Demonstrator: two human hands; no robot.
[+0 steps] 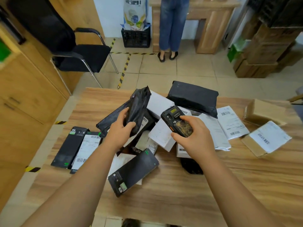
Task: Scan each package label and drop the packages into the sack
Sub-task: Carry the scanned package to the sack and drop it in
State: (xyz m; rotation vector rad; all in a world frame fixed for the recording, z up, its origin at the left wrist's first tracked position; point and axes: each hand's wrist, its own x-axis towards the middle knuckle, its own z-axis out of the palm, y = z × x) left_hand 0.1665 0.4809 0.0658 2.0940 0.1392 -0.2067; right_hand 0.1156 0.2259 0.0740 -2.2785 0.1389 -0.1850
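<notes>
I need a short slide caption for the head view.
Left hand lifts a black mailer while right hand holds the scanner.

A black chair [78,51] stands on the pale tiled floor [180,69] near wooden cupboards [24,89], with brown boxes [262,53] stacked beyond the wooden table [213,185].

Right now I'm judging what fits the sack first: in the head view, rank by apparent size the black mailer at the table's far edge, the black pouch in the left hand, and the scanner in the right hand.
1. Black mailer, largest despite lying farthest.
2. Black pouch, though the left hand hides part.
3. Scanner, in the right hand, clearly smallest.
</notes>
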